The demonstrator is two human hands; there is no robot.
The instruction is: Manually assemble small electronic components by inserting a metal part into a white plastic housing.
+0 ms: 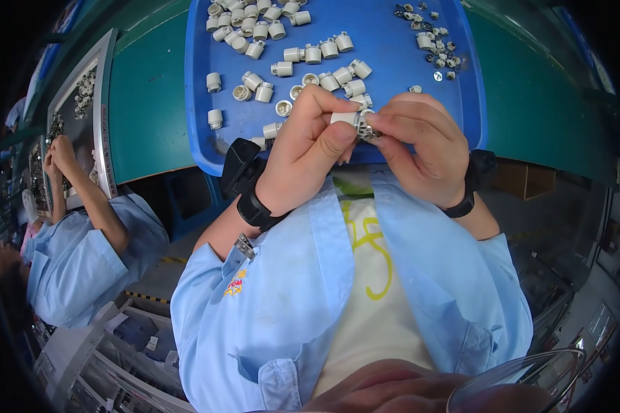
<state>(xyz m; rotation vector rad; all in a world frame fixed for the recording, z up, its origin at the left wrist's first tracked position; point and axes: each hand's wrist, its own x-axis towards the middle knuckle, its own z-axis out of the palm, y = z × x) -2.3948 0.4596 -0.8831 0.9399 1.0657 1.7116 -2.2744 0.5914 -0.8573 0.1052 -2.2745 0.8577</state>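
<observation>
Above the near edge of a blue tray (198, 89), both my hands meet at one white cylindrical lamp socket (344, 118). My left hand (297, 155) grips its body between thumb and fingers, with the socket lying on its side. At the socket's right end, my right hand (426, 143) pinches a small metal and white part (369, 129) against it. Fingertips partly hide that part, so I cannot tell how far it sits in the socket. Loose white sockets (263, 91) lie in the tray just beyond my left hand.
More white sockets (244, 20) crowd the tray's far left. Small metal and white parts (442, 51) lie scattered at its far right. The tray stands on a green table (148, 103). On the left, a co-worker's hands (60, 155) work over a metal-edged tray (105, 103).
</observation>
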